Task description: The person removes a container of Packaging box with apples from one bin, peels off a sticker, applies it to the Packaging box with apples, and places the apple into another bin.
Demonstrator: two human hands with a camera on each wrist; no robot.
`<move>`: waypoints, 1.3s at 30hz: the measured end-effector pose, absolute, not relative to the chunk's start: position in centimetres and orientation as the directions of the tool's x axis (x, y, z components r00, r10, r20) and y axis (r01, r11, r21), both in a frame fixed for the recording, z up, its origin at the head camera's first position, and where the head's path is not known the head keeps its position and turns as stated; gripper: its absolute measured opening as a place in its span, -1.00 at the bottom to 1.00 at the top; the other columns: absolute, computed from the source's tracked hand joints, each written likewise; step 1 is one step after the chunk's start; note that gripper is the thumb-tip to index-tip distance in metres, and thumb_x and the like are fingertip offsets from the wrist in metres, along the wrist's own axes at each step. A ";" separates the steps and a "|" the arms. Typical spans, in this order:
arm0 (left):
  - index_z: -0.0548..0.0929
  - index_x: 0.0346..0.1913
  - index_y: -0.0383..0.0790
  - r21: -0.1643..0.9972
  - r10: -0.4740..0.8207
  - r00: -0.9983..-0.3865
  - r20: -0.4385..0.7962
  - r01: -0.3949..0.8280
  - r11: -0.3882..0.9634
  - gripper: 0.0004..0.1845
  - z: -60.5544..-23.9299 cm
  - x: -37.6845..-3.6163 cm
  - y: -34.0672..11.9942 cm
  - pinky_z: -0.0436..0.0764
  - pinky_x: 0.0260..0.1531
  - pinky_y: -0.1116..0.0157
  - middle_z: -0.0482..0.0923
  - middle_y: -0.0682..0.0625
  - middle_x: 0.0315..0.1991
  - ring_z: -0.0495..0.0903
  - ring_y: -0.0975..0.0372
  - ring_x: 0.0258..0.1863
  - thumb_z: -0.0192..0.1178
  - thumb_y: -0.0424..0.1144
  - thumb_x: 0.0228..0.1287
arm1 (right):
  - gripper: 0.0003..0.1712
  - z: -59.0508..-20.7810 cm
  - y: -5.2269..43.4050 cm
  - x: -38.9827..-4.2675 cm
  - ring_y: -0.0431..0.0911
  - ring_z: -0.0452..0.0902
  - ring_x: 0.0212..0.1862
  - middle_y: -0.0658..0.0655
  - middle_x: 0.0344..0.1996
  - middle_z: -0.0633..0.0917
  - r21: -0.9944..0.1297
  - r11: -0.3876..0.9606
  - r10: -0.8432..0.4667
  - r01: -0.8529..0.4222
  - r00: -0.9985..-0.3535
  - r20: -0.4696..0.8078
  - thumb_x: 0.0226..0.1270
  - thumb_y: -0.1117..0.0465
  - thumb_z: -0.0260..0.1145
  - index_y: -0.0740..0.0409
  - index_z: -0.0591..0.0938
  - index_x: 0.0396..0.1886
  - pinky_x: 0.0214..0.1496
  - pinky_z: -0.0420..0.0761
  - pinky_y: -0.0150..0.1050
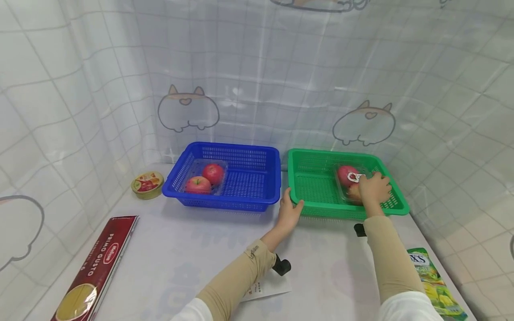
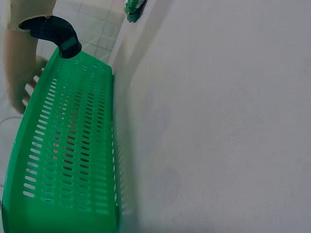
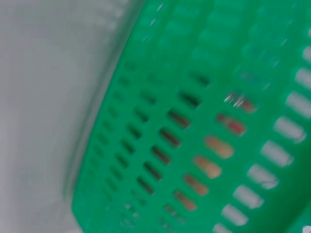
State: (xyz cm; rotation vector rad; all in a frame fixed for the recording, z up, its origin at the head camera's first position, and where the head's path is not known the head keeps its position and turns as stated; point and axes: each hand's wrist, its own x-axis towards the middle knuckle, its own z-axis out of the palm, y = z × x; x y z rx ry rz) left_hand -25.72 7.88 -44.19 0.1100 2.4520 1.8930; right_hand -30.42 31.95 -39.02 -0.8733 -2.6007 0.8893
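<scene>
A green basket [image 1: 317,208] stands on the right of the table in the head view. My left hand [image 1: 290,211] holds its near left corner, thumb at the front rim and fingers along the side. In the basket lies a clear plastic box [image 1: 341,189] with two red apples [image 1: 346,174], a white label on top. My right hand [image 1: 375,189] reaches over the front rim to the box's right side, its fingers spread apart; its contact with the box is unclear. In the right wrist view, the basket wall [image 3: 160,121] is blurred and hides that hand.
Left of the green basket is a blue basket [image 1: 249,203] holding another clear box with two apples [image 1: 213,174]. Further left are a round tin [image 1: 147,184] and a red spaghetti pack [image 1: 98,267]. A green-yellow pouch [image 1: 435,285] lies at right, and white paper [image 1: 267,290] under my left forearm.
</scene>
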 end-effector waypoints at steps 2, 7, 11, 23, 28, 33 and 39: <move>-0.06 0.44 -0.18 0.968 0.098 -0.995 0.001 0.025 0.249 -0.28 -44.1 -25.6 7.7 0.24 0.22 -0.04 0.04 -0.32 0.35 0.16 -0.11 0.30 0.00 -0.04 0.36 | -0.31 -38.7 31.1 -30.0 0.36 0.01 0.28 0.44 0.31 0.09 -0.648 0.631 0.588 0.427 -0.808 0.040 0.37 -0.04 -0.16 0.24 0.14 0.38 0.15 0.14 0.32; -0.13 0.46 -0.11 0.966 0.131 -0.991 -0.016 0.018 0.257 -0.18 -44.0 -25.4 7.5 0.22 0.21 -0.08 -0.02 -0.34 0.37 0.13 -0.15 0.31 0.00 0.11 0.32 | -0.27 -38.2 29.4 -29.2 0.38 0.04 0.27 0.42 0.33 0.10 -0.690 0.626 0.524 0.363 -0.851 0.029 0.36 -0.12 -0.14 0.18 0.12 0.41 0.12 0.20 0.33; -0.15 0.46 -0.09 0.967 0.146 -0.989 -0.016 0.022 0.254 -0.16 -43.8 -25.2 7.4 0.25 0.19 -0.09 -0.03 -0.36 0.36 0.16 -0.17 0.29 0.00 0.14 0.30 | -0.31 -38.1 28.4 -28.6 0.37 0.09 0.24 0.40 0.31 0.15 -0.738 0.602 0.482 0.303 -0.876 0.033 0.37 -0.07 -0.14 0.17 0.14 0.40 0.11 0.23 0.30; -0.14 0.47 -0.08 0.980 0.175 -0.984 -0.015 0.021 0.200 -0.17 -42.9 -24.0 6.1 0.20 0.22 -0.11 -0.09 -0.32 0.40 0.08 -0.15 0.33 0.03 0.08 0.30 | -0.32 -37.5 25.1 -26.8 0.24 0.08 0.33 0.34 0.33 0.22 -0.815 0.574 0.311 0.085 -0.943 0.120 0.39 -0.07 -0.04 0.22 0.19 0.37 0.28 0.13 0.17; -0.11 0.46 -0.09 0.986 0.195 -0.980 -0.021 0.012 0.165 -0.21 -42.3 -23.2 5.4 0.23 0.20 -0.11 -0.08 -0.34 0.38 0.09 -0.14 0.33 0.04 0.02 0.31 | -0.31 -37.3 23.7 -26.0 0.16 0.03 0.38 0.29 0.36 0.18 -0.858 0.514 0.209 -0.005 -0.969 0.131 0.41 -0.05 -0.02 0.22 0.15 0.39 0.32 0.14 0.12; -0.10 0.46 -0.08 0.991 0.226 -0.974 -0.029 0.001 0.131 -0.23 -41.8 -22.5 4.5 0.31 0.13 -0.11 -0.04 -0.36 0.36 0.17 -0.20 0.27 0.03 -0.02 0.33 | -0.32 -37.2 22.1 -25.4 0.15 -0.02 0.40 0.25 0.38 0.15 -0.857 0.515 0.175 -0.011 -0.977 0.118 0.41 -0.08 -0.02 0.14 0.17 0.40 0.32 0.07 0.16; -0.11 0.46 -0.06 0.992 0.243 -0.969 -0.049 -0.019 0.124 -0.23 -41.5 -21.6 3.0 0.37 0.09 -0.09 0.06 -0.34 0.31 0.28 -0.15 0.20 0.02 0.02 0.33 | -0.38 -37.1 20.1 -25.1 0.13 0.01 0.39 0.22 0.37 0.19 -0.873 0.487 0.157 -0.016 -0.982 0.106 0.40 -0.01 0.02 0.12 0.22 0.37 0.33 0.09 0.14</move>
